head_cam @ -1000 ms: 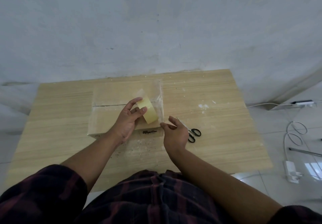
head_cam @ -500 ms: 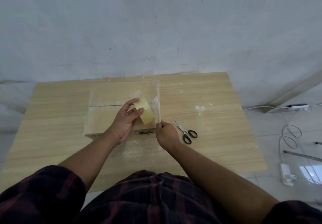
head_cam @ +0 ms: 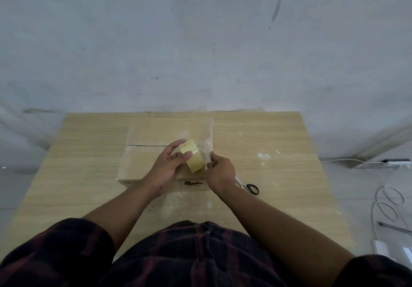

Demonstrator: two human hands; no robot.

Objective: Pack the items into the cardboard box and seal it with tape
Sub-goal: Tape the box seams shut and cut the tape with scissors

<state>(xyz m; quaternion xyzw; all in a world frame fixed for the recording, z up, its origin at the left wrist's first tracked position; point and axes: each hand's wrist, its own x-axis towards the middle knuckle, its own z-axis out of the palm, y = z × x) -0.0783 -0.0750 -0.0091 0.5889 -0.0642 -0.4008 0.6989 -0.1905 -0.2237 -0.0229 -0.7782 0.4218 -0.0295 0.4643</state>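
Box [head_cam: 153,132]: cardboard, flaps closed, centre seam visible, sits mid-table [head_cam: 84,153]. Tape roll [head_cam: 193,157]: yellowish, held on edge over box's near-right part. L hand [head_cam: 166,169]: fingers and thumb curled round roll, gripping it. R hand [head_cam: 220,173]: fingertips pinch clear tape strip [head_cam: 209,150] just right of roll, at box's right edge. Scissors [head_cam: 251,188]: black handles, flat on table right of box, blades partly hidden behind R wrist. Floor, right: white cable [head_cam: 389,204], power strip [head_cam: 394,163].
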